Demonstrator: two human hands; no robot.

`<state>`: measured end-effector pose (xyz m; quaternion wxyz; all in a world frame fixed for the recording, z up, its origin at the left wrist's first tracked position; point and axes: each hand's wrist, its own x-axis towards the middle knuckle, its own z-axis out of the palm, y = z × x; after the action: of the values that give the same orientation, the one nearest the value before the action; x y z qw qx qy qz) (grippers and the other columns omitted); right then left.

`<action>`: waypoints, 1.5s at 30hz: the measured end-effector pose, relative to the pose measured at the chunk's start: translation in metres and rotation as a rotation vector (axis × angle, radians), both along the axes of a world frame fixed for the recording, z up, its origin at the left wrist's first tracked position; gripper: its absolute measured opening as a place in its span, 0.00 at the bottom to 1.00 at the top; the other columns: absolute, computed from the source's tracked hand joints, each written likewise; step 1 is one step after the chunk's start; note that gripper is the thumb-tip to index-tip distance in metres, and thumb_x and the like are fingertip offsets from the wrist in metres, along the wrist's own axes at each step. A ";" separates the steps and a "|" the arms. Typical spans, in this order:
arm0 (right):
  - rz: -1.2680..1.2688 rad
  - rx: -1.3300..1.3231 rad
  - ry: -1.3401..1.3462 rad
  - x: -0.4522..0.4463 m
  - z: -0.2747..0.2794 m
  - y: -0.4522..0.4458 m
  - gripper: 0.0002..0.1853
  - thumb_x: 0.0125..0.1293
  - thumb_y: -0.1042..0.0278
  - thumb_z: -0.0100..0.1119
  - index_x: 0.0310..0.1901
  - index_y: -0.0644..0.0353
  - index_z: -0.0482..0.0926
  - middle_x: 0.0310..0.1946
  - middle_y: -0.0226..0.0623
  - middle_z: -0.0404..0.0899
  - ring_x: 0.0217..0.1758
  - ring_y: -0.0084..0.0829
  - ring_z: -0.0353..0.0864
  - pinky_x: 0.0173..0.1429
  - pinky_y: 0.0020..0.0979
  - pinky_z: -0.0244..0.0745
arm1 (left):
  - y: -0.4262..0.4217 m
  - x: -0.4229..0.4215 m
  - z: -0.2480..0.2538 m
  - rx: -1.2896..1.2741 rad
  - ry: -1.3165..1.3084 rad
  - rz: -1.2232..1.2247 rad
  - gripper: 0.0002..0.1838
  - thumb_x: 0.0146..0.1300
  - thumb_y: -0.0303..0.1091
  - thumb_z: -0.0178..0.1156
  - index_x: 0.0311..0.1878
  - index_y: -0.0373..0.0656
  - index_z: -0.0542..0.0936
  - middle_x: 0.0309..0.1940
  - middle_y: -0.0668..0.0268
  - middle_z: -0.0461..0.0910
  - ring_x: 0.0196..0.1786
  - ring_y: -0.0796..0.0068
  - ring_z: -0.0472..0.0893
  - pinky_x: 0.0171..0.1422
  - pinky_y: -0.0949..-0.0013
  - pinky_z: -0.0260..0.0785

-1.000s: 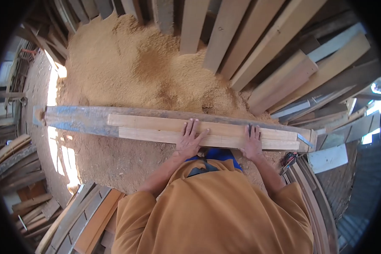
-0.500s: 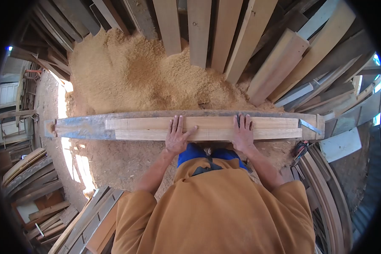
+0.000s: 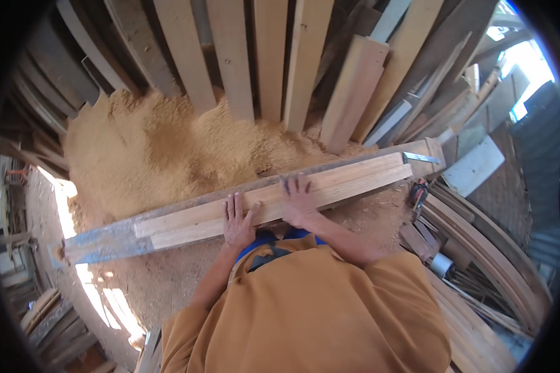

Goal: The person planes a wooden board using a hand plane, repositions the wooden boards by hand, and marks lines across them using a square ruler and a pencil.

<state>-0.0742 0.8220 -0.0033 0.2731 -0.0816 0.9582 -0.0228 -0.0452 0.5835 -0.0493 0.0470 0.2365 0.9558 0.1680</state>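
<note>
Two long pale wooden strips (image 3: 348,176) lie side by side on a narrow, worn bench plank (image 3: 99,239). My left hand (image 3: 238,224) rests on the strips left of their middle, fingers stretched out and thumb spread. Nearer the middle, my right hand (image 3: 300,204) lies over both strips, fingers extended and slightly blurred. Something dark shows at its fingers, too unclear to name. Beyond the strips' right end, a metal square (image 3: 422,158) lies on the plank.
A large sawdust heap (image 3: 168,155) lies behind the bench. Upright timber boards (image 3: 270,62) lean beyond it. At right are a white panel (image 3: 475,163), curved stacked timbers (image 3: 485,242) and a small cylindrical can (image 3: 441,264).
The view has turned, so the bench now slants up to the right. My right hand has slid left along the strips, closer to my left hand, which stays about where it was.
</note>
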 end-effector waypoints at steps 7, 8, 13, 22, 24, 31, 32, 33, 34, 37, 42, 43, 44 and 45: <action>-0.107 0.024 0.066 0.002 -0.009 -0.036 0.54 0.62 0.57 0.69 0.85 0.62 0.49 0.82 0.56 0.54 0.88 0.63 0.45 0.83 0.74 0.43 | -0.032 -0.011 -0.005 0.254 -0.074 -0.103 0.44 0.53 0.44 0.77 0.76 0.54 0.74 0.83 0.35 0.52 0.85 0.28 0.49 0.86 0.33 0.44; -0.095 0.045 0.013 -0.001 -0.002 -0.047 0.57 0.61 0.54 0.71 0.85 0.62 0.47 0.83 0.55 0.53 0.88 0.63 0.44 0.83 0.73 0.44 | -0.048 -0.012 -0.005 0.296 -0.104 -0.054 0.43 0.56 0.45 0.76 0.76 0.51 0.73 0.83 0.34 0.51 0.85 0.27 0.49 0.87 0.34 0.43; -0.061 0.103 0.038 -0.001 -0.016 -0.042 0.69 0.50 0.49 0.83 0.84 0.64 0.45 0.82 0.59 0.53 0.87 0.64 0.44 0.83 0.71 0.48 | -0.141 -0.031 -0.017 0.346 0.117 0.441 0.41 0.70 0.52 0.65 0.80 0.43 0.67 0.83 0.31 0.49 0.86 0.30 0.47 0.87 0.34 0.41; -0.006 0.224 -0.052 -0.005 -0.012 -0.046 0.74 0.47 0.46 0.85 0.84 0.67 0.41 0.82 0.60 0.51 0.88 0.65 0.42 0.83 0.68 0.50 | -0.416 -0.032 -0.027 0.856 0.058 1.277 0.36 0.84 0.53 0.44 0.84 0.38 0.57 0.83 0.42 0.59 0.85 0.46 0.57 0.88 0.48 0.46; -0.010 0.239 -0.067 -0.006 -0.013 -0.049 0.74 0.48 0.46 0.85 0.84 0.68 0.40 0.82 0.60 0.50 0.88 0.65 0.41 0.84 0.67 0.50 | -0.440 -0.035 -0.038 1.008 0.008 1.365 0.38 0.85 0.55 0.42 0.86 0.41 0.53 0.81 0.42 0.61 0.85 0.47 0.58 0.88 0.50 0.47; 0.017 0.317 -0.070 -0.005 -0.026 -0.043 0.75 0.48 0.47 0.85 0.84 0.70 0.37 0.82 0.63 0.49 0.88 0.65 0.41 0.85 0.64 0.50 | -0.451 -0.067 -0.081 1.571 -0.140 1.361 0.44 0.84 0.64 0.39 0.89 0.47 0.42 0.83 0.44 0.59 0.85 0.51 0.59 0.89 0.52 0.44; 0.025 0.327 -0.052 -0.004 -0.029 -0.043 0.75 0.48 0.47 0.85 0.84 0.70 0.37 0.82 0.63 0.49 0.88 0.65 0.41 0.85 0.64 0.50 | -0.443 -0.069 -0.084 1.588 -0.254 1.309 0.44 0.83 0.65 0.38 0.89 0.48 0.41 0.83 0.44 0.59 0.85 0.50 0.59 0.89 0.52 0.44; 0.012 0.310 -0.059 -0.002 -0.030 -0.041 0.75 0.48 0.48 0.85 0.84 0.69 0.37 0.82 0.64 0.49 0.88 0.65 0.42 0.85 0.63 0.50 | -0.434 -0.071 -0.088 1.602 -0.365 1.254 0.45 0.83 0.66 0.38 0.89 0.49 0.39 0.83 0.44 0.58 0.85 0.50 0.59 0.89 0.52 0.44; -0.002 0.292 -0.063 -0.004 -0.023 -0.045 0.75 0.47 0.49 0.85 0.84 0.69 0.38 0.82 0.64 0.49 0.88 0.65 0.42 0.85 0.63 0.50 | -0.439 -0.071 -0.103 1.562 -0.339 1.187 0.46 0.82 0.68 0.38 0.89 0.51 0.37 0.83 0.43 0.59 0.84 0.47 0.61 0.89 0.51 0.46; 0.003 0.292 -0.054 -0.004 -0.020 -0.047 0.75 0.47 0.51 0.86 0.84 0.69 0.38 0.81 0.65 0.50 0.88 0.64 0.43 0.85 0.62 0.51 | -0.461 -0.069 -0.118 1.527 -0.288 1.152 0.47 0.81 0.70 0.37 0.89 0.54 0.35 0.81 0.42 0.61 0.82 0.44 0.64 0.88 0.49 0.50; -0.013 0.280 -0.049 -0.004 -0.016 -0.050 0.75 0.46 0.53 0.86 0.84 0.68 0.38 0.81 0.64 0.50 0.87 0.65 0.43 0.85 0.61 0.51 | -0.476 -0.071 -0.119 1.640 -0.216 1.233 0.47 0.81 0.70 0.39 0.89 0.56 0.35 0.80 0.42 0.64 0.80 0.45 0.67 0.86 0.49 0.54; -0.008 0.285 -0.046 -0.004 -0.015 -0.051 0.75 0.46 0.53 0.86 0.84 0.68 0.38 0.81 0.64 0.51 0.87 0.65 0.43 0.85 0.61 0.51 | -0.459 -0.073 -0.123 1.659 -0.283 1.200 0.47 0.81 0.69 0.39 0.89 0.57 0.34 0.80 0.42 0.63 0.79 0.46 0.67 0.86 0.50 0.54; -0.003 0.288 -0.043 -0.004 -0.015 -0.051 0.75 0.46 0.53 0.86 0.84 0.68 0.38 0.81 0.64 0.51 0.87 0.65 0.43 0.85 0.61 0.51 | -0.450 -0.074 -0.126 1.677 -0.348 1.166 0.46 0.81 0.69 0.39 0.89 0.58 0.34 0.80 0.43 0.63 0.79 0.46 0.67 0.87 0.51 0.54; 0.000 0.290 -0.045 -0.006 -0.016 -0.051 0.75 0.46 0.53 0.86 0.84 0.68 0.38 0.81 0.64 0.51 0.87 0.65 0.43 0.85 0.62 0.51 | -0.452 -0.077 -0.125 1.669 -0.344 1.152 0.47 0.81 0.69 0.40 0.89 0.57 0.33 0.79 0.42 0.64 0.79 0.46 0.68 0.86 0.50 0.54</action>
<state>-0.0800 0.7705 -0.0188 0.3033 -0.0406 0.9452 0.1139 -0.1223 0.1318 -0.1746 -0.0837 -0.3278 0.4833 0.8074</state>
